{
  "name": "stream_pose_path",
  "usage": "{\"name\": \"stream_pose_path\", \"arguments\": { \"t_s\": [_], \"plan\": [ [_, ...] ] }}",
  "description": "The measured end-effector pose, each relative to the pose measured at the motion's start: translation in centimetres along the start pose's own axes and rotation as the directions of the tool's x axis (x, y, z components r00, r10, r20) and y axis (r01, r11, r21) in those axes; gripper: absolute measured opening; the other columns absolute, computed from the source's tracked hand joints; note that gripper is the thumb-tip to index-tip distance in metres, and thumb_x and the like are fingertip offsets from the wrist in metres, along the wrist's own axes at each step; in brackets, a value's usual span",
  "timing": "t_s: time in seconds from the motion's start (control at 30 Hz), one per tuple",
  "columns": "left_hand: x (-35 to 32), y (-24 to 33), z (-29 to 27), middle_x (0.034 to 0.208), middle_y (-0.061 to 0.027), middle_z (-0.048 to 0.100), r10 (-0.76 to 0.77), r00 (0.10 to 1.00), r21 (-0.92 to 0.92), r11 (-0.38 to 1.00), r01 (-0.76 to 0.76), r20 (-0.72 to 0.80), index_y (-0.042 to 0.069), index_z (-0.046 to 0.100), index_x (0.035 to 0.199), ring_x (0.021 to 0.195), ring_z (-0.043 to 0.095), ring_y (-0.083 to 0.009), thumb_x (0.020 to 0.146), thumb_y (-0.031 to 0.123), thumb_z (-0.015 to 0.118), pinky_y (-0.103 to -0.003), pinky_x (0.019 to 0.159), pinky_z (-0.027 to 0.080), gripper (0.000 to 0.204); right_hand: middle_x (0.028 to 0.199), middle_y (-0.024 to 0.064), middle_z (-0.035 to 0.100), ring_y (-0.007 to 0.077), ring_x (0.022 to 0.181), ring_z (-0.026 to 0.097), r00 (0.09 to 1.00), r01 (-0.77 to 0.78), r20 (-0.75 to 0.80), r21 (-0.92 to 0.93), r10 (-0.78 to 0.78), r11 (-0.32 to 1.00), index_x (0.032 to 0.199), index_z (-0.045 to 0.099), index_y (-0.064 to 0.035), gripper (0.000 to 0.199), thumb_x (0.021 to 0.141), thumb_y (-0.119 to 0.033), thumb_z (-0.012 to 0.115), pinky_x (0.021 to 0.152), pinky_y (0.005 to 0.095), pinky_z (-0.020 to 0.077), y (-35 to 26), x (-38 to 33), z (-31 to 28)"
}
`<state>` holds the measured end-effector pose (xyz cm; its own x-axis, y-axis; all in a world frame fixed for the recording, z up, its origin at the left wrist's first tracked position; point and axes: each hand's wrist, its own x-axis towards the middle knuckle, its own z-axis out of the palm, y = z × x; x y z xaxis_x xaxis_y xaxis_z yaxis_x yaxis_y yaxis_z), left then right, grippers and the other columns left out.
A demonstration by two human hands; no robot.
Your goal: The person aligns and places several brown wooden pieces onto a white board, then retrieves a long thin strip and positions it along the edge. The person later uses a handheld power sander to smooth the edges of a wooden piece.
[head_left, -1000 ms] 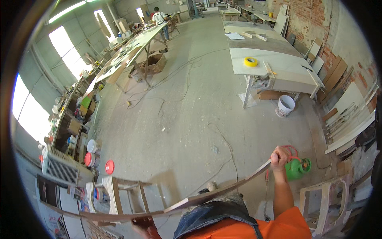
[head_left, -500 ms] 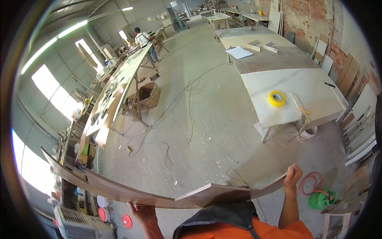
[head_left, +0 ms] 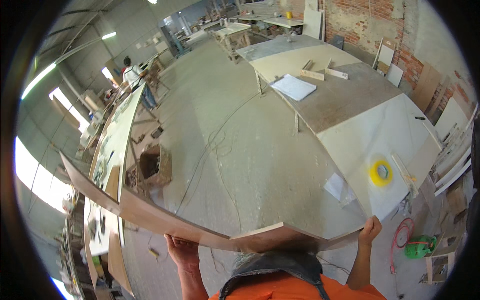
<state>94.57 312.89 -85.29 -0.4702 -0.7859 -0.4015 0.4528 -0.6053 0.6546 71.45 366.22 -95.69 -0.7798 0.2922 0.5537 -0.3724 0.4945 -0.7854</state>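
A long, thin brown panel (head_left: 170, 223) spans the view in front of my body, its upper edge stepped and notched. My left hand (head_left: 183, 251) grips its lower edge left of my body, fingers curled under. At the panel's right end, my right hand (head_left: 370, 230) is closed round the edge. Whether the panel is wood or stone I cannot tell. Its right end lies close to the near corner of a long table covered with pale and brown slabs (head_left: 345, 131).
On the right table lie a yellow tape roll (head_left: 381, 173), paper sheets (head_left: 294, 87) and short strips (head_left: 312, 75). A workbench (head_left: 131, 107) runs along the left, with a person (head_left: 134, 80) farther back. Cables (head_left: 210, 145) cross the floor. A green gas cylinder (head_left: 420, 247) stands lower right.
I have moved forward with the panel, and the view has turned slightly. The right table and its tape roll now appear nearer. Both hands keep their hold.
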Motion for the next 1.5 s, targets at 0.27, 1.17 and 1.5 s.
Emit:
{"name": "stream_pose_path", "arguments": {
  "t_s": [0.27, 1.17, 1.5],
  "plan": [
    [27.1, 0.4, 19.1, 0.137, -0.0043, 0.054, -0.197, 0.976, 0.190, 0.966, 0.177, 0.093, 0.015, 0.052, 0.136, 0.124, 0.053, -0.0275, 0.098, 0.061, 0.051, -0.048, 0.104, 0.043, 0.060, 0.058, 0.0115, 0.031, 0.0219, 0.058, 0.030, 0.972, -0.170, -0.203, -0.240, 0.122, 0.956, 0.066, 0.034, 0.0006, 0.042, 0.095, -0.023, 0.052, 0.054, 0.0423, 0.0256, -3.5, 5.3, 17.4],
    [108.4, -15.2, 74.6, 0.151, -0.0077, 0.046, -0.737, 0.608, 0.560, 0.649, 0.515, 0.295, 0.014, 0.044, 0.146, 0.140, 0.041, -0.0287, 0.105, 0.055, 0.036, -0.050, 0.116, 0.031, 0.059, 0.055, 0.0172, 0.039, 0.0221, 0.052, 0.033, 0.796, -0.515, -0.566, -0.449, 0.214, 0.730, 0.063, 0.044, 0.0038, 0.048, 0.092, -0.028, 0.066, 0.049, 0.0426, 0.0302, -6.3, 34.2, 88.7],
    [129.8, -28.1, 93.8, 0.151, -0.0069, 0.048, -0.830, 0.525, 0.801, 0.438, 0.408, 0.187, 0.012, 0.048, 0.144, 0.140, 0.043, -0.0284, 0.107, 0.050, 0.035, -0.051, 0.116, 0.031, 0.055, 0.060, 0.0250, 0.051, 0.0373, 0.051, 0.044, 0.627, -0.764, -0.692, -0.458, 0.357, 0.454, 0.065, 0.055, 0.0048, 0.050, 0.091, -0.036, 0.064, 0.053, 0.0476, 0.0392, -0.5, 41.0, 109.9]
  ]
}}
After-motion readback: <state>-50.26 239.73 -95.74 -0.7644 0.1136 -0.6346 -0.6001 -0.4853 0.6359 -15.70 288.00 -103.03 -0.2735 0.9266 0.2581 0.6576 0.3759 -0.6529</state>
